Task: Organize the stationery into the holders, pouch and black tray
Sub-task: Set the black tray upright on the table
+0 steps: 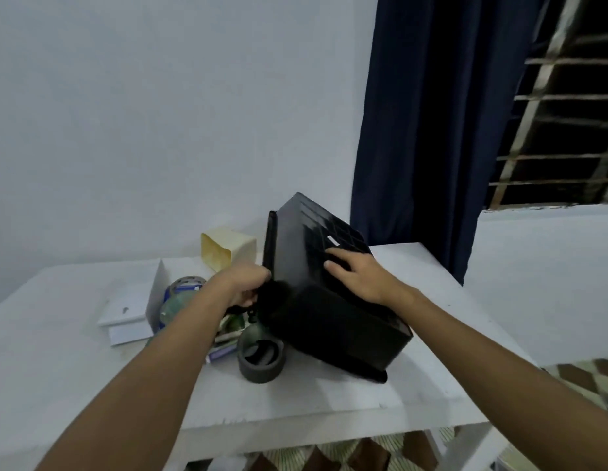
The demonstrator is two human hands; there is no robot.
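A black tray (302, 239) is tipped up on its side on the white table (329, 402), its gridded underside facing up. My right hand (360, 273) lies flat on that underside, fingers at a slot. My left hand (245, 283) is closed at the tray's lower left edge, against a dark fuzzy pouch (279, 300). A dark round holder (261, 360) stands in front of the tray. A cream square holder (228, 249) lies tipped behind. Tape rolls (183, 290) and other stationery lie under my left forearm, partly hidden.
White booklets or boxes (129, 311) lie stacked at the left of the table. A dark blue curtain (431, 130) hangs behind the table's right end, next to a barred window (567, 113). The table's front edge runs just below the holder.
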